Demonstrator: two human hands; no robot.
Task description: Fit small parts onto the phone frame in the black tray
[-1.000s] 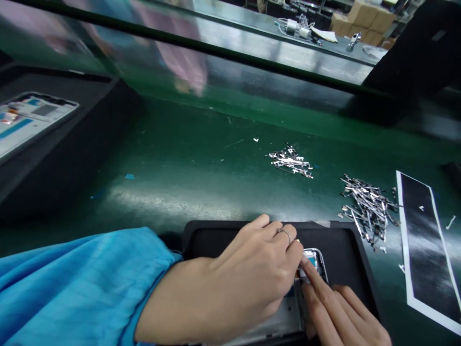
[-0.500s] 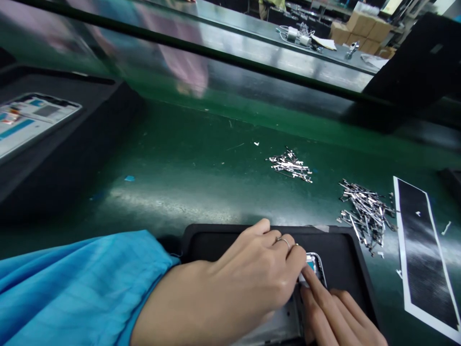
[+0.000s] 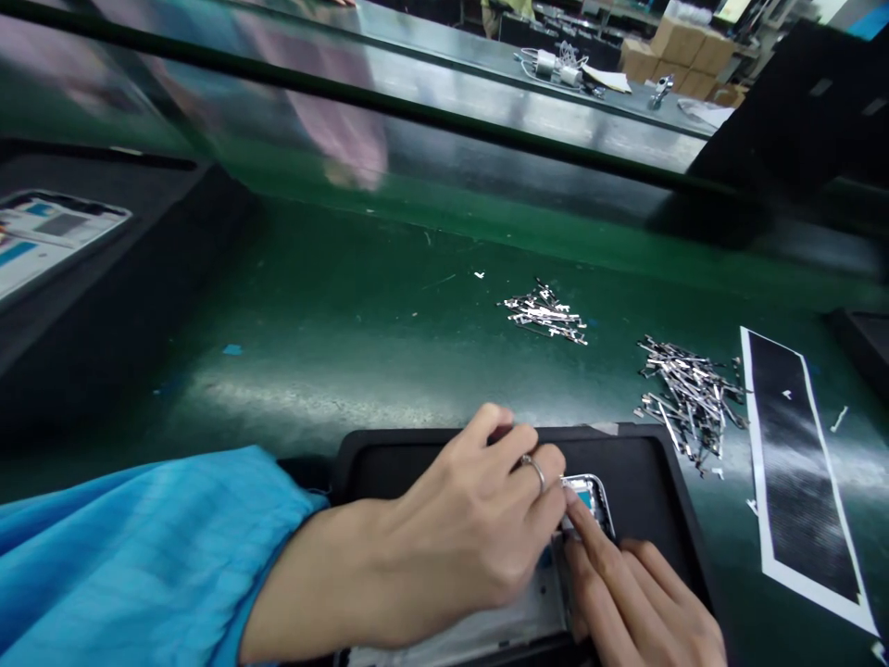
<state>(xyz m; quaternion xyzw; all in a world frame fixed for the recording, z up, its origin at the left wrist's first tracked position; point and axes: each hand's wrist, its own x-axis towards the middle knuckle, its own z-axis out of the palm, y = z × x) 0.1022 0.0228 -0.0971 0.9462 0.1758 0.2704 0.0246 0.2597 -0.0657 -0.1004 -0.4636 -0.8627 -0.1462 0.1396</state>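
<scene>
My left hand (image 3: 465, 528), in a blue sleeve and wearing a ring, lies curled over a silver phone frame (image 3: 590, 496) that rests in a black tray (image 3: 645, 472) at the bottom centre. Its fingers are bent down onto the frame's top edge. My right hand (image 3: 639, 602) comes in from the lower right, index finger stretched out and pressing on the frame's corner right beside the left fingertips. Most of the frame is hidden under both hands. What sits under the fingertips is too small to make out.
Two heaps of small silver metal parts lie on the green belt, one (image 3: 545, 315) mid-table, one (image 3: 687, 394) to the right. A black sheet with white border (image 3: 795, 472) lies far right. A dark tray with another device (image 3: 42, 245) stands at left. Boxes and cables sit at the back.
Both hands stay on the phone frame with only slight finger shifts. The view has drifted a little, so everything sits slightly further left.
</scene>
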